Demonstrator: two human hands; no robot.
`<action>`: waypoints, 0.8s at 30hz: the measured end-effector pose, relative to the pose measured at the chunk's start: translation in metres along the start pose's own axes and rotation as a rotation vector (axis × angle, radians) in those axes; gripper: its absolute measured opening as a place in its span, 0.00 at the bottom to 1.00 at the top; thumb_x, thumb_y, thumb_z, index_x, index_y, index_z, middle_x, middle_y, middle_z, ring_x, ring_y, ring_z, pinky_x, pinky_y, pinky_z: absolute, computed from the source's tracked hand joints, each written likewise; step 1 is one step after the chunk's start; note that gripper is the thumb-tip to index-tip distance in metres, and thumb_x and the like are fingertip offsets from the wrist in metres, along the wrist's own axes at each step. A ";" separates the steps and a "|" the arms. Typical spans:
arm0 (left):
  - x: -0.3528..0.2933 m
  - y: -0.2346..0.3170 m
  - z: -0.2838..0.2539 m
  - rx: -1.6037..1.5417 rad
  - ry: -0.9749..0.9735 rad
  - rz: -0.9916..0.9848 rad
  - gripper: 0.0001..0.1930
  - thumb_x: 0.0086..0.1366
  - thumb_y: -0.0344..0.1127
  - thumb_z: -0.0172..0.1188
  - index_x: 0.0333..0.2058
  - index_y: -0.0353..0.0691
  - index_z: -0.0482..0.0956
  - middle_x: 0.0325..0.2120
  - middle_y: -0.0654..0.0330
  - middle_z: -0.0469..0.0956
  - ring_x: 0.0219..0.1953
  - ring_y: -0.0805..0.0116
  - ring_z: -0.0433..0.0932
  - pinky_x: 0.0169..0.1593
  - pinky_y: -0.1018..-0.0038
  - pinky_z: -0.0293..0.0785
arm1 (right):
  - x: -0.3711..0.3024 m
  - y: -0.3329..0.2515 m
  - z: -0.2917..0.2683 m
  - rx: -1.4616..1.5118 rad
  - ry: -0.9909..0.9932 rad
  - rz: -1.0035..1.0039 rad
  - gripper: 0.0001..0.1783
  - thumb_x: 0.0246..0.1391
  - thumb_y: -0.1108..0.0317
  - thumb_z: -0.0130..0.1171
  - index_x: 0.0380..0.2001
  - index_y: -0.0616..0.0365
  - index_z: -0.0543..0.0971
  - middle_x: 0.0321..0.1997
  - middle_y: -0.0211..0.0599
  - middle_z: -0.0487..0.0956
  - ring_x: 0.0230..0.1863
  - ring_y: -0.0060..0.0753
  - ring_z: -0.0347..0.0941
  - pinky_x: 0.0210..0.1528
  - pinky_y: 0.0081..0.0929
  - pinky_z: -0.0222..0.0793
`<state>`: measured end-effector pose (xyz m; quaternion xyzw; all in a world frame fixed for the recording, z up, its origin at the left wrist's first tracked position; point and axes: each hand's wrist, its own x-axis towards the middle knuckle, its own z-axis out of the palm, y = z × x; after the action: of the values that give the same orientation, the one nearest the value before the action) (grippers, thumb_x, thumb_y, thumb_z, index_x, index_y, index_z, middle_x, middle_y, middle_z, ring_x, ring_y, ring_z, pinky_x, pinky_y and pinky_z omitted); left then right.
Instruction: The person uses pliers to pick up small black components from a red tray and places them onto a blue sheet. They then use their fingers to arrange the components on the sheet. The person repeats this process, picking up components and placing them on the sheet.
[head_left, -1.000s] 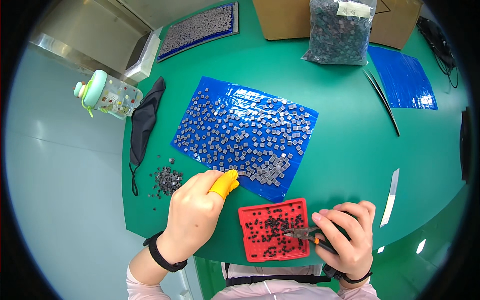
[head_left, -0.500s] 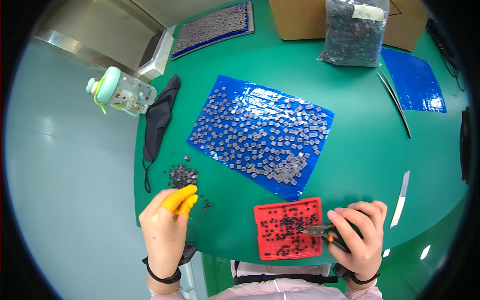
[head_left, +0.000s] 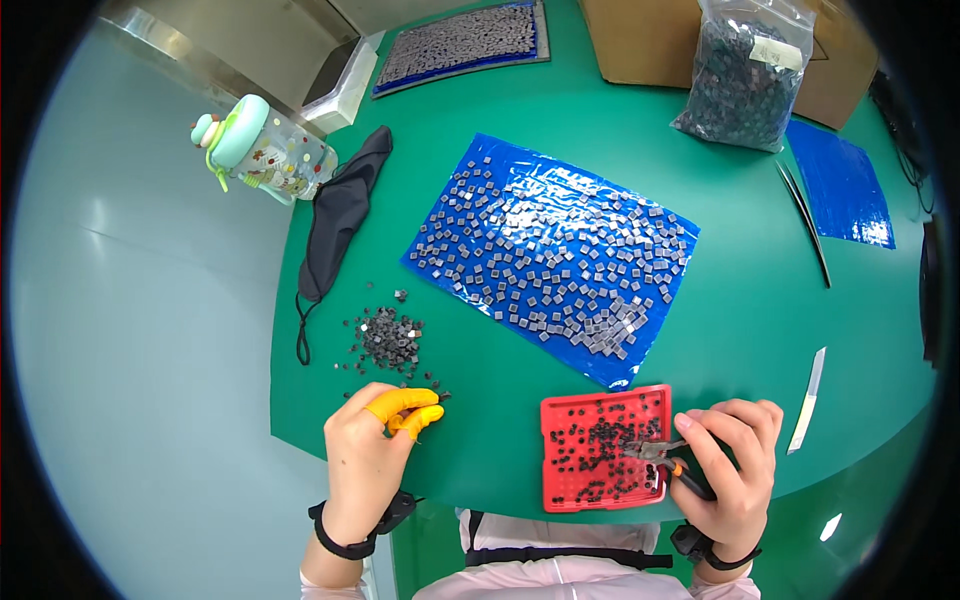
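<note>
My left hand, with yellow finger cots on its thumb and a finger or two, is pinched closed just below a pile of small dark grey pieces. A tiny dark piece shows at its fingertips. My right hand is wrapped round cutting pliers with dark and orange handles. The metal jaws of the pliers rest over a shallow red tray, which holds many small black pieces. Whether the jaws grip anything is too small to tell.
A blue sheet covered with small grey squares lies mid-table. Behind it are a filled plastic bag, a cardboard box and a grey-covered board. A bottle and black fabric lie left; tweezers and a blade, right.
My left hand has moved right and away from the pile, with a tiny dark piece now visible at its fingertips. The right hand keeps the pliers over the tray. The whole view has shifted slightly.
</note>
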<state>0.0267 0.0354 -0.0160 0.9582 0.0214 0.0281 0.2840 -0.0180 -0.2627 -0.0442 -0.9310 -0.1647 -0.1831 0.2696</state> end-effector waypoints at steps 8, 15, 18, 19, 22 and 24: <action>-0.026 0.038 -0.003 -0.543 -0.148 -0.097 0.07 0.48 0.19 0.72 0.28 0.28 0.84 0.24 0.54 0.84 0.28 0.68 0.84 0.33 0.77 0.80 | 0.005 -0.011 -0.001 0.113 0.009 -0.019 0.33 0.18 0.70 0.64 0.41 0.55 0.81 0.39 0.32 0.78 0.38 0.41 0.71 0.39 0.43 0.60; -0.033 0.049 0.026 -1.054 -0.381 -0.006 0.12 0.51 0.16 0.69 0.37 0.24 0.83 0.35 0.50 0.85 0.38 0.65 0.85 0.44 0.73 0.82 | 0.004 -0.019 0.000 0.248 0.033 -0.019 0.32 0.19 0.69 0.66 0.40 0.52 0.82 0.40 0.29 0.79 0.38 0.38 0.72 0.37 0.38 0.61; -0.042 0.044 0.036 -1.032 -0.403 -0.040 0.13 0.52 0.15 0.68 0.39 0.24 0.83 0.37 0.51 0.84 0.39 0.65 0.85 0.46 0.73 0.82 | 0.004 -0.018 0.000 0.243 0.026 -0.016 0.32 0.20 0.69 0.66 0.41 0.51 0.82 0.41 0.27 0.80 0.38 0.36 0.72 0.37 0.37 0.60; -0.043 0.048 0.037 -1.069 -0.383 -0.063 0.13 0.52 0.15 0.68 0.38 0.25 0.82 0.36 0.51 0.84 0.38 0.64 0.85 0.44 0.73 0.82 | 0.003 -0.018 0.002 0.245 0.027 -0.021 0.32 0.20 0.69 0.66 0.41 0.50 0.82 0.41 0.27 0.80 0.37 0.36 0.72 0.37 0.37 0.60; -0.046 0.054 0.038 -1.160 -0.325 -0.107 0.13 0.54 0.15 0.65 0.40 0.24 0.80 0.36 0.50 0.83 0.39 0.61 0.84 0.43 0.70 0.82 | 0.003 -0.017 0.002 0.247 0.027 -0.021 0.32 0.20 0.69 0.66 0.40 0.50 0.82 0.40 0.25 0.80 0.37 0.35 0.72 0.37 0.36 0.60; -0.056 0.044 0.039 -1.193 -0.292 -0.104 0.14 0.59 0.14 0.61 0.45 0.20 0.76 0.40 0.46 0.81 0.43 0.55 0.83 0.45 0.66 0.84 | 0.003 -0.017 0.002 0.247 0.023 -0.016 0.31 0.20 0.69 0.66 0.40 0.50 0.82 0.39 0.25 0.80 0.37 0.35 0.73 0.37 0.36 0.60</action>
<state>-0.0259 -0.0258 -0.0275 0.6257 0.0094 -0.1099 0.7722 -0.0220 -0.2472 -0.0374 -0.8872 -0.1903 -0.1742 0.3825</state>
